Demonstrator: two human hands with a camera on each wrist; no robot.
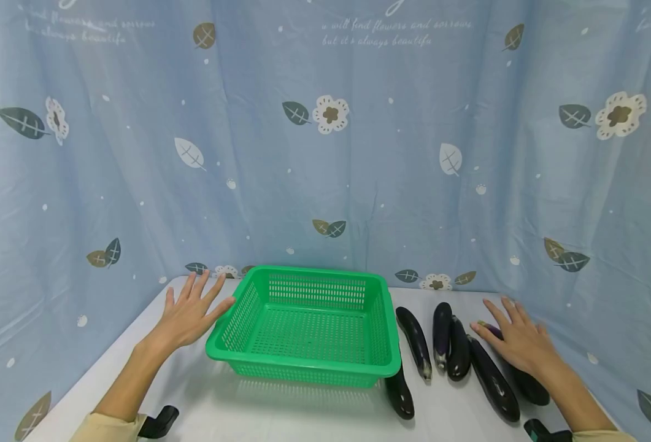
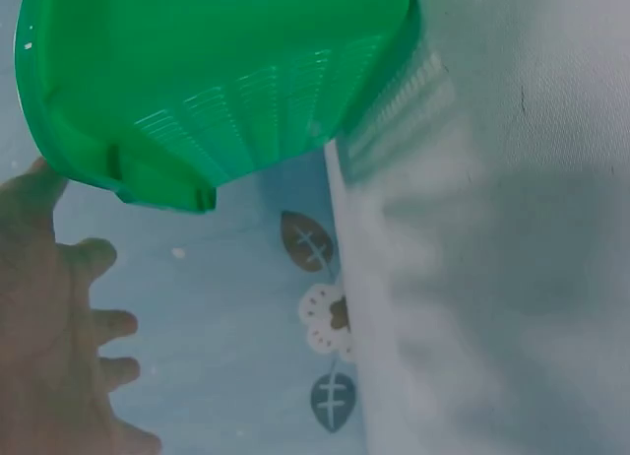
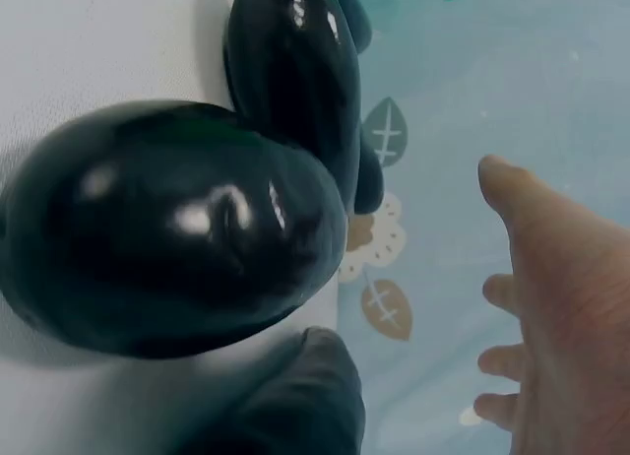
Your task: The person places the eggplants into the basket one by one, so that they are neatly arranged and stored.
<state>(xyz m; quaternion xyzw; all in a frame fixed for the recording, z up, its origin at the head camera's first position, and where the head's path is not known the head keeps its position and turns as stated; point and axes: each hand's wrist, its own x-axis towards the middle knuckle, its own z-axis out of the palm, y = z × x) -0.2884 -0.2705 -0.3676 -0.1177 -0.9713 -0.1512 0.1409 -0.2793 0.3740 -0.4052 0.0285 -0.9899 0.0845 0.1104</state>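
Note:
A green plastic basket [image 1: 311, 331] with slotted walls holds nothing; its corner also shows in the left wrist view [image 2: 246, 91]. Beside its left rim, my left hand [image 1: 184, 319] is spread, the thumb close to or at the rim; whether they touch is hard to tell. Several dark purple eggplants lie to the right of the basket, one of them [image 1: 399, 393] partly hidden by its right edge. My right hand [image 1: 524, 344] is spread above the rightmost eggplant [image 1: 532, 388], fingers apart and gripping nothing. Large eggplants [image 3: 177, 228] fill the left of the right wrist view.
The white table [image 1: 204, 399] runs back to a blue curtain [image 1: 325, 184] printed with leaves and flowers. Black wrist devices show at both wrists, the left one [image 1: 159, 422] near the table's front.

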